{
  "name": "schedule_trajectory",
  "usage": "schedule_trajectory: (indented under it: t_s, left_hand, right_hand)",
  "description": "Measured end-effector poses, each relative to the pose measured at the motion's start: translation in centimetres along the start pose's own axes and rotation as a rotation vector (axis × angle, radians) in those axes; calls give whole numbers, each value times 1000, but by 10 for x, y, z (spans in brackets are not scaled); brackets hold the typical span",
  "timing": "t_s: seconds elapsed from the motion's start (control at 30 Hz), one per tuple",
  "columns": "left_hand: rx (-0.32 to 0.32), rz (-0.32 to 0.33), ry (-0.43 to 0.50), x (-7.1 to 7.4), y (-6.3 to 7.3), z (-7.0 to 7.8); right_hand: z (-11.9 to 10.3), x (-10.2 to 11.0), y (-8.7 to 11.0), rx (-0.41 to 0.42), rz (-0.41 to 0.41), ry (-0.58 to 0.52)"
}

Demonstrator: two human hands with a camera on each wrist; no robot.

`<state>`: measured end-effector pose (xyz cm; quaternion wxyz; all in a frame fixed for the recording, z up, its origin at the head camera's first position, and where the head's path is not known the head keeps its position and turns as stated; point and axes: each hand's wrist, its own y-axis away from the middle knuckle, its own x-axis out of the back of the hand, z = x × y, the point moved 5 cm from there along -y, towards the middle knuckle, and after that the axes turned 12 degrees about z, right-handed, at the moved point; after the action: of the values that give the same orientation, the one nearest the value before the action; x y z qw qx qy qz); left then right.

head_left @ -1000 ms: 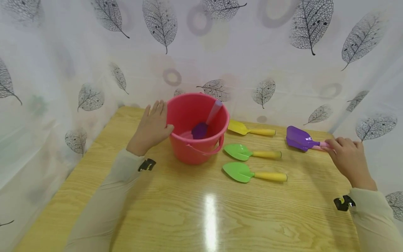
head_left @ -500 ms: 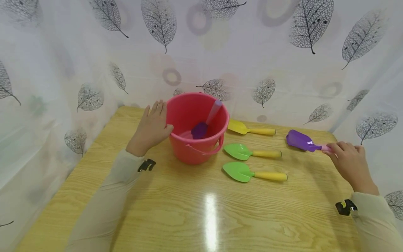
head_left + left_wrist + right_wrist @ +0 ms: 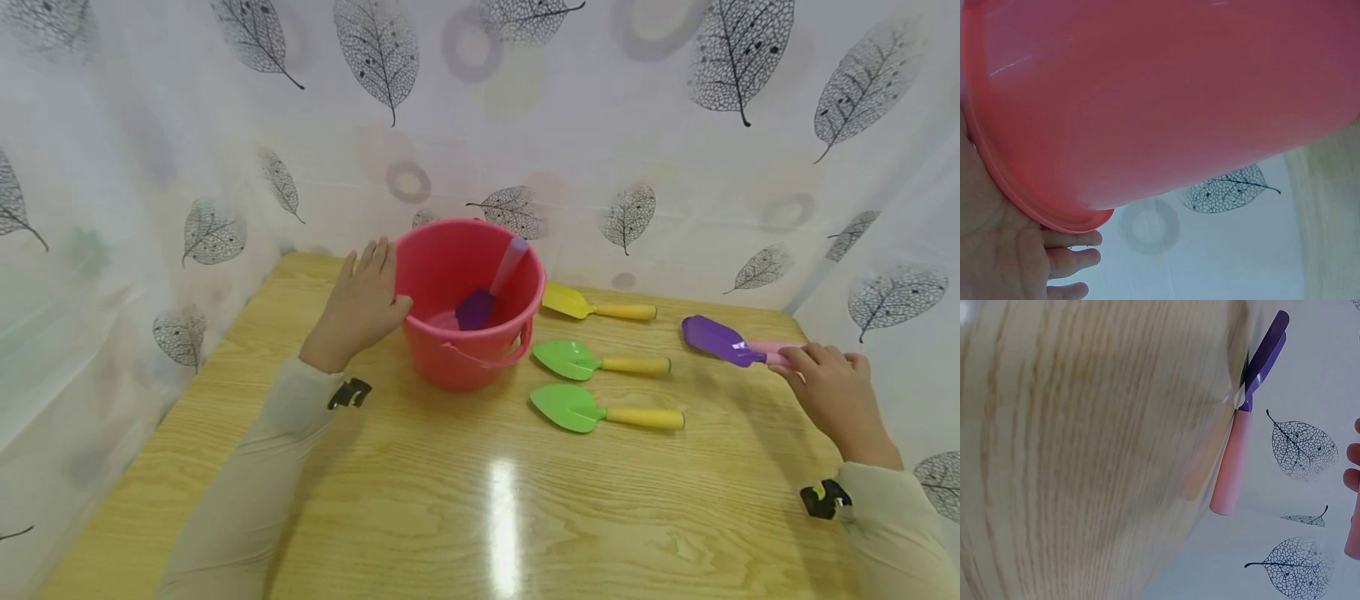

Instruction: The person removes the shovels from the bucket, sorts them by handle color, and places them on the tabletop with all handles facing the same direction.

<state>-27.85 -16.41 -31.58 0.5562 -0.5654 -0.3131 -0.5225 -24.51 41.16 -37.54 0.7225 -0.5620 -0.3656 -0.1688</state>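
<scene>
My left hand [image 3: 360,302] rests against the left rim of a pink-red bucket [image 3: 461,360], fingers straight. The left wrist view shows the palm against the rim of the bucket [image 3: 1160,106]. A small purple shovel [image 3: 476,309] leans inside, its pale handle against the inner wall. At the right, my right hand [image 3: 834,396] pinches the pink handle of a purple shovel [image 3: 716,339] above the table. A second pink-handled shovel [image 3: 1233,464] lies beneath; in the head view its blade is mostly hidden. The right wrist view catches only some fingertips and the held handle's end.
Two green trowels with yellow handles, a nearer one [image 3: 570,407] and a farther one [image 3: 572,360], lie right of the bucket. Behind them lies a yellow shovel [image 3: 621,311], partly hidden by the bucket. A leaf-patterned curtain [image 3: 675,167] borders the wooden table [image 3: 420,500].
My right hand has drawn slightly toward me with the purple shovel, whose blade has tilted. The second pink handle now shows beyond it. My left hand and the bucket stay put.
</scene>
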Motion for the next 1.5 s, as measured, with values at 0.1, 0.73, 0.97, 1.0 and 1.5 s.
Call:
schedule_trajectory:
  t_s: [0.1,0.73,0.97,1.0,1.5]
  left_hand:
    - [-4,4,2,1,0,1]
    - [-9,16,17,1,-1,1]
    - [-3,15,26,1,0,1]
    - [-4,14,27,1,1,1]
    - [3,6,39,0,2,1]
  right_hand:
    - [0,0,2,4,7,2]
    - [-1,-4,17,32,30,-5]
    - [-1,-7,19,22,11,-16]
    - [-1,-8,19,25,7,-15]
    - [5,-11,27,6,-87,8]
